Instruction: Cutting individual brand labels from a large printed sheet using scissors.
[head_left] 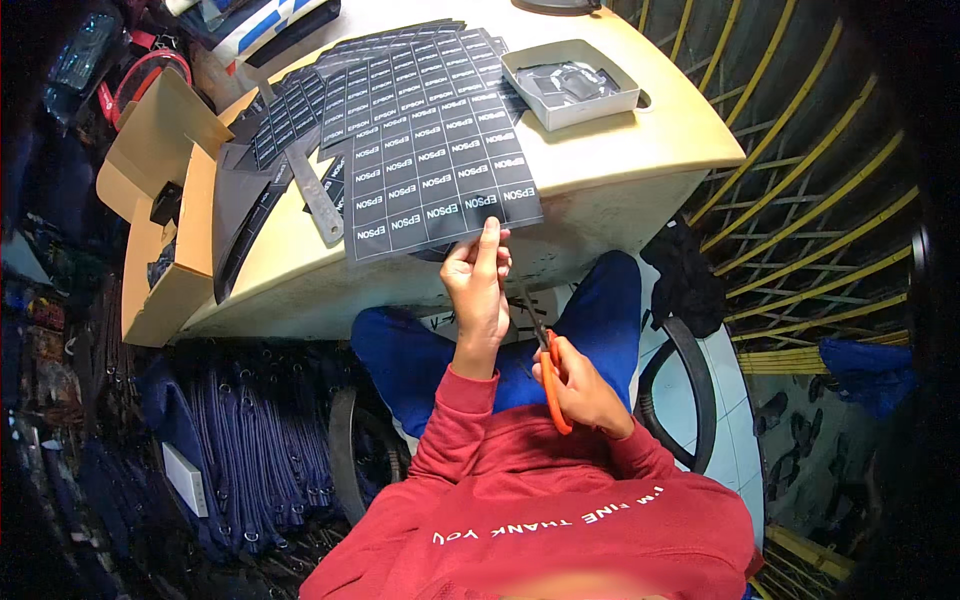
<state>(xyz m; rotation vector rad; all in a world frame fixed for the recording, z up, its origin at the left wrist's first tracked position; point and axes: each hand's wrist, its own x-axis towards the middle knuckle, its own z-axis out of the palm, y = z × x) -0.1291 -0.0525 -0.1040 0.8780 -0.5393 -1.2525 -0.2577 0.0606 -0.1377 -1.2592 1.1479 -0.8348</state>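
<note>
My left hand (480,280) pinches the near edge of a black sheet (440,180) printed with a grid of white-lettered labels. The sheet reaches past the table's front edge toward me. In my right hand (585,390) is a pair of scissors (554,385) with orange handles. Their blades point up toward the left hand, just below the sheet's near edge; how far they are parted is hard to make out. More printed black sheets lie beneath and behind this one. A metal ruler (315,195) rests to its left.
A shallow white box (575,112) holding black cut pieces stands on the table (665,135) at the right. An open cardboard box (185,240) sits at the left edge. Dark blue straps (250,440) hang at lower left. Yellow metal bars (800,130) line the right side.
</note>
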